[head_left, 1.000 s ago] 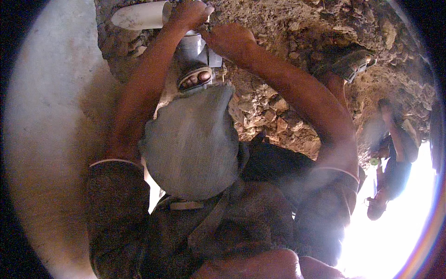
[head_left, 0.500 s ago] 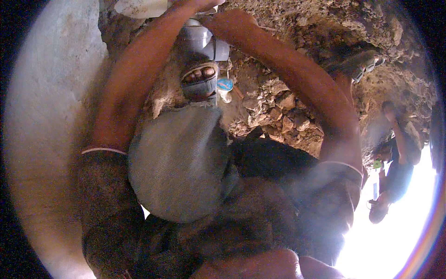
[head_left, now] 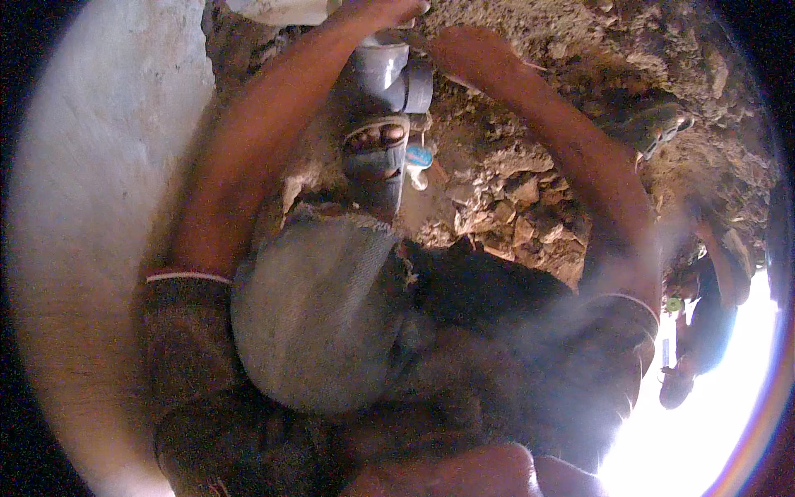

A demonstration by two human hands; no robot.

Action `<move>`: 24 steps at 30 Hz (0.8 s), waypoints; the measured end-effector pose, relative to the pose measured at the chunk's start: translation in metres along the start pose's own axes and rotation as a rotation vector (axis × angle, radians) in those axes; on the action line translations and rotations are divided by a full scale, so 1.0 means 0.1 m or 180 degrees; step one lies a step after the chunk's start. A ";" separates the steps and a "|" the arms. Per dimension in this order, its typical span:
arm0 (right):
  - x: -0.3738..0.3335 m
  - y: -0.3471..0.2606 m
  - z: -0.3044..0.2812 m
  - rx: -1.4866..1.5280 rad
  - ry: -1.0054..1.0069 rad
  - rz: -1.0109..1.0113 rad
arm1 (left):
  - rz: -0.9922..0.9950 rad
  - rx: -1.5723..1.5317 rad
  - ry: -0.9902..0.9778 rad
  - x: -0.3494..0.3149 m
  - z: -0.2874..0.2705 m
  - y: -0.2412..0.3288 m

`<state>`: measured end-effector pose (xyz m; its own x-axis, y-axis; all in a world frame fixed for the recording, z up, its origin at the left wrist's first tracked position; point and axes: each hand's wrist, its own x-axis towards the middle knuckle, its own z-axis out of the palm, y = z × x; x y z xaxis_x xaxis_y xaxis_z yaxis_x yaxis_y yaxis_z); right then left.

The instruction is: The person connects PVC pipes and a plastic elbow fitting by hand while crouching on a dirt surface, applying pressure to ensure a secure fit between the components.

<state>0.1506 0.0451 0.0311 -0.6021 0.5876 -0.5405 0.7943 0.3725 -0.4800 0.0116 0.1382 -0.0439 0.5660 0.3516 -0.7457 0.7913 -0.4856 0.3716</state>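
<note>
My left hand (head_left: 396, 12) reaches to the top edge, just above the open upper end of a grey plastic pipe fitting (head_left: 381, 68). Its fingers are partly cut off by the picture edge, and a small pale thing below them is too unclear to name. To the right of the fitting's mouth is my right hand (head_left: 470, 51), apart from the fitting. Its fingers are turned away and dim, so what they hold, if anything, is hidden. The fitting has a short side branch and stands just beyond my sandalled foot (head_left: 377, 142).
A small blue-topped container (head_left: 420, 157) sits right of my foot. Broken stones (head_left: 526, 215) and rough earth lie further right. A pale wall (head_left: 108, 182) rises on the left, with a whitish pipe-like piece (head_left: 290, 8) at the top. Another person (head_left: 712, 290) is at far right.
The view has shifted, so the fitting and foot appear further right and lower. My right hand has drawn away rightward from the fitting's mouth. My left hand stays above it.
</note>
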 end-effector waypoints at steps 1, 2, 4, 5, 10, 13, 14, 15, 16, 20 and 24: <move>-0.01 0.00 0.05 0.0066 0.0061 -0.0007 | 0.0073 0.0134 -0.0167 0.01 -0.06 0.10; 0.00 -0.04 0.11 0.0158 0.0113 -0.0051 | -0.0389 -0.0480 -0.0368 -0.02 -0.11 0.18; 0.21 0.05 0.26 0.0425 0.0190 -0.0005 | -0.0089 -0.0259 -0.0006 0.07 0.05 0.10; 0.24 0.15 0.33 0.0520 0.0192 0.0047 | 0.0089 -0.0158 0.0176 0.18 0.12 0.08; 0.07 0.03 -0.02 0.0114 -0.0466 0.0157 | -0.0080 -0.0138 0.0002 -0.01 -0.05 0.08; 0.29 -0.01 0.21 0.0317 0.0013 0.0185 | -0.0148 -0.0352 -0.0149 0.03 -0.08 0.11; 0.26 0.09 0.37 0.0445 -0.0046 0.0459 | 0.0009 -0.0441 -0.0186 0.18 -0.01 0.17; 0.30 0.05 0.36 0.0581 -0.0039 0.0558 | 0.0100 -0.0369 -0.0011 0.19 0.03 0.11; 0.28 0.05 0.34 0.0548 -0.0045 0.0507 | 0.0196 -0.0297 0.0164 0.21 0.08 0.06; -0.02 0.01 -0.22 0.0067 -0.0438 0.0229 | -0.0057 0.0176 -0.0346 0.07 -0.02 0.03; 0.21 0.05 0.28 0.0155 0.0309 0.0128 | 0.0340 -0.0271 0.0541 0.14 0.18 0.03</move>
<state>0.1396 0.0398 -0.0020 -0.5574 0.6691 -0.4915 0.8113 0.3133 -0.4936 0.0183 0.1276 -0.0632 0.6729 0.4352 -0.5982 0.7373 -0.4606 0.4942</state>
